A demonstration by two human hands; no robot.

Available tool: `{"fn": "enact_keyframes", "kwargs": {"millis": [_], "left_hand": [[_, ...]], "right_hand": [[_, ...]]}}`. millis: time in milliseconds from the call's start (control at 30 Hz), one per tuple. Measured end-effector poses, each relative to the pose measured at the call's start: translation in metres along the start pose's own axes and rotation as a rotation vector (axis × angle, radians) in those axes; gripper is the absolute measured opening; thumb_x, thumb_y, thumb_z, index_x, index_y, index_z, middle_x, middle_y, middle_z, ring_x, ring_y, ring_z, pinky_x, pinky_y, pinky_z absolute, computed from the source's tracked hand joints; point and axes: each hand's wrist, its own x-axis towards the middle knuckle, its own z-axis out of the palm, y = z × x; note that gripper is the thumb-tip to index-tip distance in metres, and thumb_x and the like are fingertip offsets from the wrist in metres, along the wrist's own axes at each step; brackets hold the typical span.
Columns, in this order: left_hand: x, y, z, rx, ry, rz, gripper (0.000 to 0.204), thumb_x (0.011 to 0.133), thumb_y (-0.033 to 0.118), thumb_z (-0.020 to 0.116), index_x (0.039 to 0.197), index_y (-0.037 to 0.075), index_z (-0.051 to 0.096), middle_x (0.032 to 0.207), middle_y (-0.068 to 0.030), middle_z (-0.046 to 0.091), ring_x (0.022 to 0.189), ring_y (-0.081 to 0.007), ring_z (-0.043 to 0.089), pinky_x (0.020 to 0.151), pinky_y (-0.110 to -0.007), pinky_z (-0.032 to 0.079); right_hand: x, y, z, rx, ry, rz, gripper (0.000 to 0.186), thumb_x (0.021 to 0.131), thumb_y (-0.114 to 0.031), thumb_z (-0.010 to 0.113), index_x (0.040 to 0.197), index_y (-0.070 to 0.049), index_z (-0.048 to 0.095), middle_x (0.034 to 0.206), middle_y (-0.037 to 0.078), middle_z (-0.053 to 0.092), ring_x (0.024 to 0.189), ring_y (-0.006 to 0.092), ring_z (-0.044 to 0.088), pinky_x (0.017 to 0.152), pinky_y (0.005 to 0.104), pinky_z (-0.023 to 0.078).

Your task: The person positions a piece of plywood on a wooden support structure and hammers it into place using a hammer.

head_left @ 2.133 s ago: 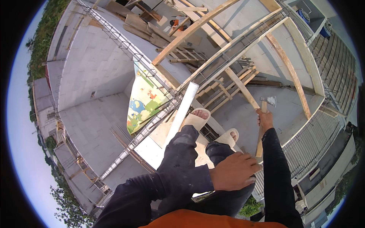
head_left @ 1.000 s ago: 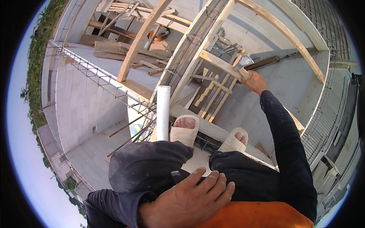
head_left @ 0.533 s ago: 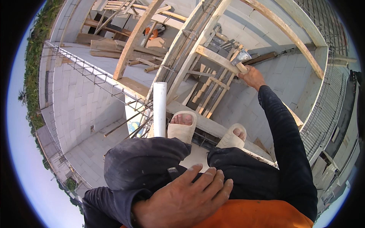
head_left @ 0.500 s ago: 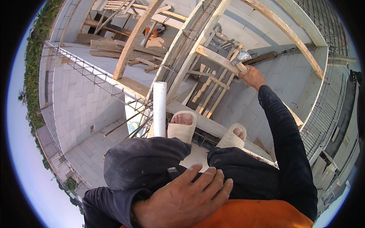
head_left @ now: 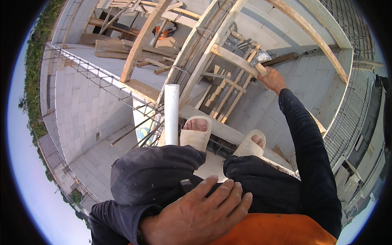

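Observation:
My right hand [head_left: 272,80], at the end of an outstretched arm, is closed around a short wooden-handled tool [head_left: 261,58] with a broad grey metal head. Its exact kind is hard to make out. The tool is beside the end of a wooden crosspiece [head_left: 232,59] that runs off the formwork board [head_left: 212,49]; whether they touch I cannot tell. Across my lap lies my left hand [head_left: 200,214], empty, its fingers stretched and slightly apart over dark trousers [head_left: 159,171]. A white pipe [head_left: 172,114] stands upright beside my left sandal [head_left: 196,136].
My right sandal [head_left: 249,145] rests on the wall top above rebar. Below are a bamboo and timber frame [head_left: 232,96] and a pale block floor [head_left: 265,106]. Rebar [head_left: 102,79] juts along the left wall. Loose planks [head_left: 118,51] lie beyond; a curved timber [head_left: 314,32] arches at right.
My right hand and the tool have shifted very slightly, and the metal head shows at a different tilt. My left hand stays on my lap.

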Motion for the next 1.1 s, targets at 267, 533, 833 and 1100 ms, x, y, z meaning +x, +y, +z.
{"fn": "enact_keyframes", "kwargs": {"millis": [267,533,833,1100], "left_hand": [[0.004,0.006,0.005,0.087,0.141,-0.029,0.043,0.096,0.018,0.059,0.136,0.004,0.059,0.128,-0.012,0.063,0.123,-0.0263,0.06,0.11,-0.044,0.047],[0.007,0.007,-0.022,0.114,0.043,-0.01,0.043,0.096,0.019,0.06,0.136,0.003,0.058,0.127,-0.0126,0.063,0.122,-0.026,0.06,0.108,-0.043,0.048],[0.008,0.007,-0.02,0.116,0.032,-0.005,0.042,0.097,0.019,0.059,0.136,0.004,0.058,0.128,-0.0128,0.063,0.121,-0.0259,0.06,0.106,-0.042,0.048],[0.008,0.007,-0.021,0.105,0.042,0.0,0.041,0.096,0.019,0.059,0.135,0.003,0.059,0.127,-0.0128,0.063,0.121,-0.0262,0.061,0.105,-0.041,0.049]], "right_hand": [[-0.006,-0.008,-0.005,0.019,0.008,0.006,0.071,0.084,-0.048,0.079,0.135,-0.001,0.07,0.107,0.026,0.077,0.103,0.0368,0.076,0.094,0.0433,0.057],[-0.012,-0.023,-0.017,0.111,-0.051,0.066,0.06,0.084,-0.043,0.076,0.129,-0.003,0.073,0.072,0.013,0.072,0.062,0.0237,0.071,0.068,0.0374,0.057],[-0.013,-0.026,-0.021,0.146,-0.07,0.098,0.057,0.086,-0.04,0.078,0.127,-0.001,0.072,0.07,0.011,0.071,0.057,0.0215,0.069,0.062,0.0364,0.056],[-0.01,-0.021,-0.016,0.136,-0.06,0.058,0.06,0.086,-0.041,0.079,0.128,0.0,0.072,0.07,0.012,0.071,0.058,0.0214,0.069,0.063,0.0364,0.056]]}}
